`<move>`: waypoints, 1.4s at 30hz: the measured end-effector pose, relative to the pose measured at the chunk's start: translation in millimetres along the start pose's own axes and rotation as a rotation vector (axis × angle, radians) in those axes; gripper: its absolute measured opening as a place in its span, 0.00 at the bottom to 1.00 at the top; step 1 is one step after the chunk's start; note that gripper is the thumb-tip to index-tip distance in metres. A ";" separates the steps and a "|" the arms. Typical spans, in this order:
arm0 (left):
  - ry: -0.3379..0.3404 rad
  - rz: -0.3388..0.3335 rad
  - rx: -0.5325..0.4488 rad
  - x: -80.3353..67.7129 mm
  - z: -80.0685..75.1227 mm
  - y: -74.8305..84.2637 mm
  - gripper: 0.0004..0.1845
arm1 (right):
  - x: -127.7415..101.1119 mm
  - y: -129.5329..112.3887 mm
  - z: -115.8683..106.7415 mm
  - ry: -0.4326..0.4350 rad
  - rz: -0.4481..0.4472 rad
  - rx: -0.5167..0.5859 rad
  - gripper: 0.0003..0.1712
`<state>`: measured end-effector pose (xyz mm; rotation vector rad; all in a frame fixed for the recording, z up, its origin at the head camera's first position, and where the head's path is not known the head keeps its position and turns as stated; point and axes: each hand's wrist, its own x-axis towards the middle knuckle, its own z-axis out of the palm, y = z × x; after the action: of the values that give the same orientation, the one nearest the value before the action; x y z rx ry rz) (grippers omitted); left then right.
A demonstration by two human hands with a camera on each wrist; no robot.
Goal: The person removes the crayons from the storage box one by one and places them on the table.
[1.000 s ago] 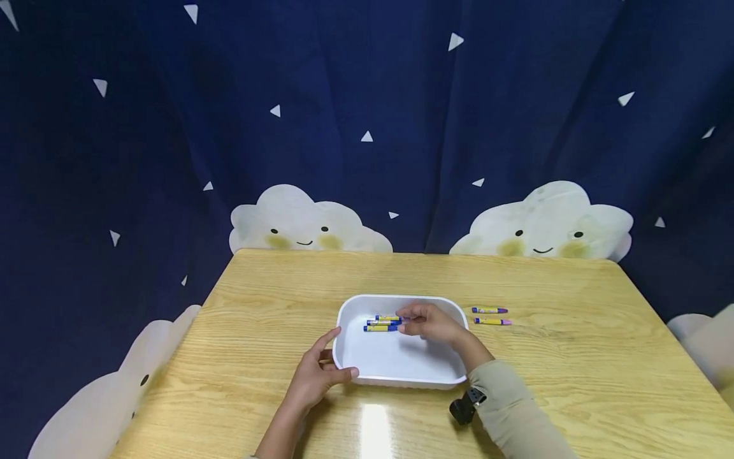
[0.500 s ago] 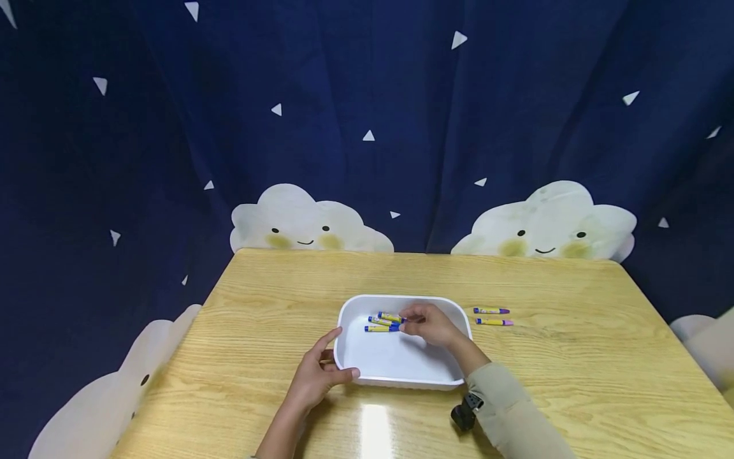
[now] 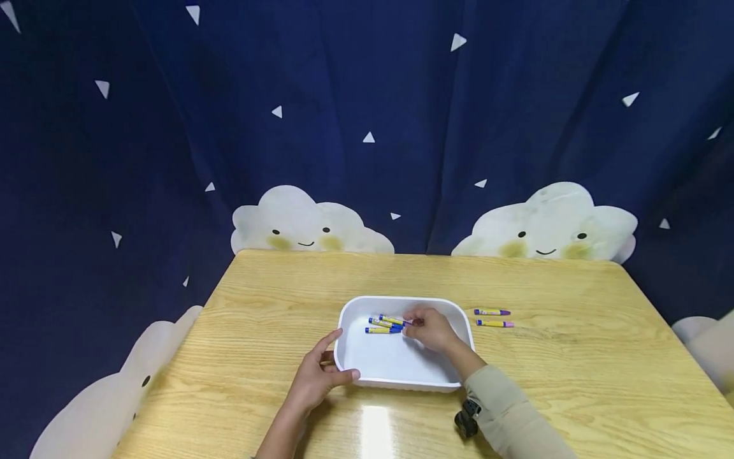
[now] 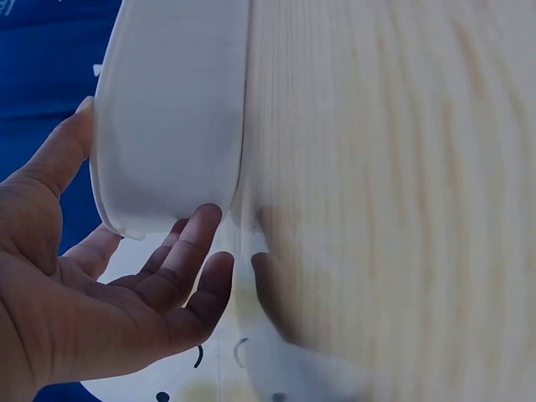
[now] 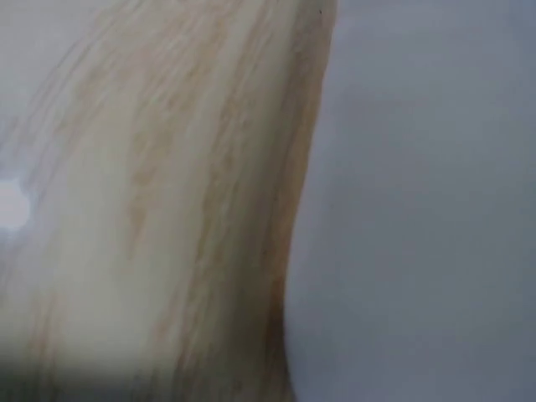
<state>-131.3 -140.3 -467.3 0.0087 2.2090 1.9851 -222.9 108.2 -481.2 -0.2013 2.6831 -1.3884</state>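
A white tray (image 3: 401,299) sits mid-table with three blue-and-yellow crayons (image 3: 383,326) lying in its far half. My right hand (image 3: 414,322) reaches into the tray, and its curled fingers pinch the right end of the top crayon, which lies tilted. My left hand (image 3: 339,364) grips the tray's near-left corner, thumb over the rim. In the left wrist view the left hand (image 4: 146,172) cups the tray (image 4: 176,100), thumb on one side and fingers on the other. The right wrist view is blurred and shows only wood and white tray wall (image 5: 419,201).
Two more crayons (image 3: 492,318) with purple tips lie side by side on the wooden table (image 3: 275,287), right of the tray. A dark blue curtain with white clouds hangs behind the table's far edge.
The right hand has drawn slightly toward me inside the tray. The top crayon has turned from parallel with the others to tilted. The left hand has kept its hold.
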 end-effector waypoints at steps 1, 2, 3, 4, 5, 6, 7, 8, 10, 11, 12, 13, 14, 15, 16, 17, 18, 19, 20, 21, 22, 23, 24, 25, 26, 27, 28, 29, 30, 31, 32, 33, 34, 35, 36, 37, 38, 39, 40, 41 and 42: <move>0.000 0.000 0.000 -0.1 0.1 0.1 0.49 | -0.5 0.0 0.4 0.013 0.001 -0.016 0.15; -0.001 0.002 0.003 -0.4 0.3 0.0 0.49 | -0.9 0.1 1.1 0.020 0.006 -0.025 0.15; -0.001 0.004 0.001 -0.3 0.2 -0.1 0.49 | -1.3 -0.2 1.6 0.024 -0.002 -0.032 0.15; 0.000 0.006 0.003 -0.3 0.0 -0.2 0.49 | -1.6 -0.7 2.0 0.023 -0.011 -0.030 0.15; 0.002 0.008 0.003 -0.4 -0.2 -0.3 0.49 | -1.6 -0.8 2.7 0.018 -0.023 -0.028 0.15; 0.003 0.011 0.002 -0.3 -0.4 -0.4 0.49 | -1.6 -1.0 3.1 0.014 -0.036 -0.026 0.15; 0.005 0.012 0.003 -0.3 -0.5 -0.6 0.49 | -1.7 -1.3 3.3 0.009 -0.042 -0.025 0.16; 0.007 0.013 0.003 -0.3 -0.6 -0.7 0.49 | -1.7 -1.6 3.7 0.002 -0.041 -0.020 0.16; 0.009 0.011 0.004 -0.2 -0.7 -1.0 0.49 | -1.8 -1.7 4.0 -0.004 -0.039 -0.013 0.16; 0.009 0.009 0.006 -0.1 -0.6 -1.2 0.49 | -1.9 -1.7 4.1 -0.005 -0.039 -0.013 0.16; 0.009 0.007 0.007 0.0 -0.6 -1.4 0.49 | -2.1 -1.9 4.1 -0.005 -0.036 -0.016 0.16; 0.009 0.004 0.009 -0.1 -0.5 -1.5 0.49 | -2.3 -1.9 4.3 -0.004 -0.035 -0.020 0.16; 0.008 0.001 0.010 -0.2 -0.5 -1.6 0.49 | -2.7 -1.7 4.5 -0.003 -0.039 -0.027 0.15; 0.007 -0.001 0.011 -0.3 -0.6 -1.9 0.49 | -3.0 -1.2 5.1 -0.001 -0.042 -0.042 0.15; 0.005 -0.002 0.010 -0.5 -0.6 -2.2 0.49 | -3.3 -0.8 5.7 0.000 -0.046 -0.057 0.15; 0.003 -0.008 0.011 -1.0 -0.7 -1.3 0.49 | -3.8 -0.6 6.4 0.000 -0.049 -0.071 0.15; 0.002 -0.009 0.010 -1.1 -0.9 -1.9 0.50 | -4.1 0.1 7.3 0.001 -0.052 -0.090 0.15; 0.001 -0.010 0.008 -1.0 -1.1 -3.0 0.50 | -3.9 1.3 8.6 0.004 -0.054 -0.112 0.15; 0.001 -0.010 0.007 -0.8 -1.3 -4.1 0.50 | -3.8 2.4 9.8 0.007 -0.051 -0.135 0.14; 0.000 -0.010 0.004 -0.7 -1.2 -5.2 0.50 | -3.7 3.3 10.9 0.011 -0.048 -0.160 0.14; -0.002 -0.010 0.001 -0.6 -1.0 -6.2 0.50 | -3.9 4.0 11.6 0.016 -0.045 -0.177 0.14; -0.003 -0.009 -0.002 -0.4 -0.9 -7.0 0.50 | -4.2 4.6 12.0 0.022 -0.047 -0.197 0.12; -0.004 -0.003 -0.010 0.0 -0.6 -9.0 0.50 | -4.3 5.0 12.3 0.026 -0.045 -0.212 0.11; -0.005 -0.002 -0.015 -0.1 -0.2 -9.2 0.50 | -4.5 5.1 12.2 0.030 -0.045 -0.226 0.10; -0.007 0.000 -0.019 -0.1 0.1 -9.1 0.50 | -5.0 4.9 11.6 0.031 -0.047 -0.232 0.09; -0.008 0.001 -0.025 -0.3 0.5 -8.8 0.50 | -5.5 4.4 10.7 0.028 -0.053 -0.235 0.08; -0.008 0.001 -0.027 -0.5 0.7 -8.2 0.50 | -5.7 3.9 9.4 0.018 -0.059 -0.225 0.07; -0.007 0.002 -0.027 -0.5 0.8 -7.6 0.50 | -5.9 3.5 7.9 0.006 -0.070 -0.211 0.06; -0.005 0.002 -0.026 -0.6 0.9 -7.0 0.50 | -5.6 3.3 6.3 -0.008 -0.080 -0.192 0.06; -0.004 0.002 -0.025 -0.5 0.9 -6.2 0.50 | -5.3 3.0 4.3 -0.020 -0.098 -0.170 0.05; -0.003 0.004 -0.024 -0.4 0.8 -5.5 0.50 | -5.0 2.6 2.1 -0.032 -0.115 -0.144 0.05; -0.003 0.005 -0.022 -0.2 0.8 -4.7 0.50 | -4.7 2.3 -0.1 -0.039 -0.137 -0.120 0.04; -0.004 0.008 -0.019 0.1 0.6 -4.0 0.50 | -4.4 2.0 -2.1 -0.044 -0.161 -0.095 0.04; -0.005 0.009 -0.017 0.3 0.6 -3.5 0.50 | -4.1 1.7 -3.8 -0.043 -0.185 -0.078 0.05; -0.007 0.009 -0.016 0.6 0.6 -3.1 0.50 | -3.7 1.3 -5.3 -0.041 -0.207 -0.065 0.05; -0.009 0.008 -0.016 0.9 0.6 -2.8 0.50 | -3.4 0.9 -6.5 -0.037 -0.224 -0.055 0.05; -0.011 0.006 -0.014 1.2 0.6 -2.7 0.50 | -3.1 0.6 -7.4 -0.033 -0.237 -0.050 0.05; -0.012 0.003 -0.013 1.4 0.7 -2.6 0.50 | -2.8 0.6 -7.8 -0.027 -0.248 -0.049 0.05; -0.012 -0.001 -0.012 1.6 0.7 -2.6 0.50 | -2.5 0.6 -8.0 -0.025 -0.254 -0.046 0.05; -0.011 -0.005 -0.012 1.7 0.7 -2.6 0.50 | -2.4 0.6 -8.4 -0.022 -0.257 -0.048 0.05; -0.011 -0.006 -0.012 1.9 0.8 -2.5 0.50 | -2.2 1.1 -8.7 -0.021 -0.261 -0.051 0.05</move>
<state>-132.8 -139.5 -470.1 0.0113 2.1879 1.9901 -222.2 116.2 -477.0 -0.5872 2.7542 -1.3722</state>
